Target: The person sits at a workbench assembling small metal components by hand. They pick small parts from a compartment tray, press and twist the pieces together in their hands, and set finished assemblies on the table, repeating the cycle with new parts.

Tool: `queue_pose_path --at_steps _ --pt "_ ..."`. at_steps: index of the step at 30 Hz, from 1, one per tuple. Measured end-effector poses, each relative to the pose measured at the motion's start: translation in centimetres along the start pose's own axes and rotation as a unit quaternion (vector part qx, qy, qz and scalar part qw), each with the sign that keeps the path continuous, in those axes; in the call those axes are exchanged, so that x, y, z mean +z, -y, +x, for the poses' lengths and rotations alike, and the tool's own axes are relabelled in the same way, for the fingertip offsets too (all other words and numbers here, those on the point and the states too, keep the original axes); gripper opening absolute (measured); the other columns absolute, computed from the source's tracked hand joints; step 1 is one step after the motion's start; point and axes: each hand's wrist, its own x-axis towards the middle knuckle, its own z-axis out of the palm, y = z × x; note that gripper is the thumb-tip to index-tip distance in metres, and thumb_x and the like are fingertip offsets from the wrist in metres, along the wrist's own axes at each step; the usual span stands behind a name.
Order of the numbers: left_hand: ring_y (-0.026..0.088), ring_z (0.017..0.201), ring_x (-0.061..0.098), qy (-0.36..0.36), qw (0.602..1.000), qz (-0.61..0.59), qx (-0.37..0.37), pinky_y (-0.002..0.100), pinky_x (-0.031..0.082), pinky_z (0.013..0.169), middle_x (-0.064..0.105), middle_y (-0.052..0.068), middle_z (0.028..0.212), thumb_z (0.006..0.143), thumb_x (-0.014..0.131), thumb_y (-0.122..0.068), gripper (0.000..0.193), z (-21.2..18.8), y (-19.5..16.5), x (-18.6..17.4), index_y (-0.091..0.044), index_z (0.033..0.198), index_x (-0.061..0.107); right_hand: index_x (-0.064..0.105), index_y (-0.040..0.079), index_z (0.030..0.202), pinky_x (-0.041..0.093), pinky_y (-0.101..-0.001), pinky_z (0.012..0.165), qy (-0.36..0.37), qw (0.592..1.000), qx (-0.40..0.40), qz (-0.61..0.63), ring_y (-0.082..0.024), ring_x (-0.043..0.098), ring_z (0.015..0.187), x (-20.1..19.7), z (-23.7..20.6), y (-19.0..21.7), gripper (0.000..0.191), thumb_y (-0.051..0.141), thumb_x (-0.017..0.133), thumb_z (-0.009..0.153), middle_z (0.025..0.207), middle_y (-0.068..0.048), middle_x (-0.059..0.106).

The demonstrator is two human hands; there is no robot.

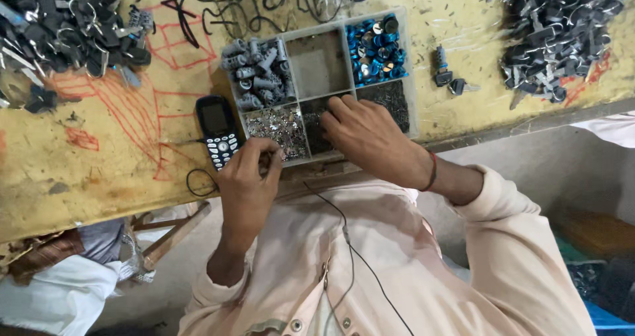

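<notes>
A clear plastic compartment tray (pixel 411 78) lies on the yellow worktable. It holds grey cylinders (pixel 258 71), blue caps (pixel 376 48), tiny silver bits (pixel 278 127) and dark small parts (pixel 390 98); one compartment (pixel 321 65) looks nearly bare. My left hand (pixel 246 180) is curled at the tray's front edge by the silver bits, fingertips pinched together; anything in them is hidden. My right hand (pixel 367 137) rests over the dark middle front compartment, fingertips dipped into it.
A dark keypad phone (pixel 218 131) lies just left of the tray. Heaps of dark keys lie at the back left (pixel 59 32) and back right (pixel 562 32). Two loose key parts (pixel 450 78) lie right of the tray. A thin black cable (pixel 350 250) runs down my shirt.
</notes>
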Motion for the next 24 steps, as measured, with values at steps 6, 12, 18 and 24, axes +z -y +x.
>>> queue_pose_path --at_steps 6,12,18,24 --pt "0.023 0.083 0.074 -0.022 0.994 -0.086 0.057 0.032 0.058 0.074 0.074 0.010 0.093 0.091 0.076 -0.003 0.011 -0.3 -0.1 0.6 -0.004 0.101 0.073 0.054 0.004 0.095 0.051 -0.0431 0.071 0.020 0.999 0.024 0.028 -0.030 0.059 0.089 -1.6 0.0 1.0 0.017 0.013 0.066 0.089 0.094 -0.012 0.052" --pt "0.014 0.082 0.076 0.095 0.886 -0.434 -0.131 0.027 0.062 0.073 0.076 0.007 0.092 0.095 0.073 -0.006 0.012 -0.3 -0.6 3.6 -0.002 0.106 0.075 0.059 0.005 0.109 0.051 -0.0377 0.076 -0.024 0.965 0.101 0.241 -0.029 0.063 0.097 -2.5 -1.1 0.2 0.015 0.004 0.066 0.095 0.118 -0.014 0.059" --pt "0.011 0.086 0.072 0.073 0.857 -0.500 -0.101 0.027 0.063 0.077 0.074 0.008 0.096 0.101 0.069 -0.007 0.017 0.0 -1.4 5.9 0.003 0.114 0.071 0.057 0.001 0.110 0.047 -0.0270 0.082 -0.031 0.783 0.195 0.590 -0.013 0.052 0.098 0.6 -3.9 -0.6 0.007 0.007 0.055 0.106 0.134 -0.007 0.052" --pt "0.015 0.096 0.076 0.100 0.798 -0.593 -0.040 0.029 0.064 0.089 0.076 0.010 0.106 0.106 0.066 -0.007 0.020 0.1 -1.4 6.3 0.003 0.123 0.071 0.058 0.001 0.115 0.046 -0.0254 0.092 -0.068 0.807 0.158 0.565 -0.012 0.054 0.108 1.5 -4.4 0.1 0.011 0.008 0.052 0.108 0.129 -0.006 0.054"
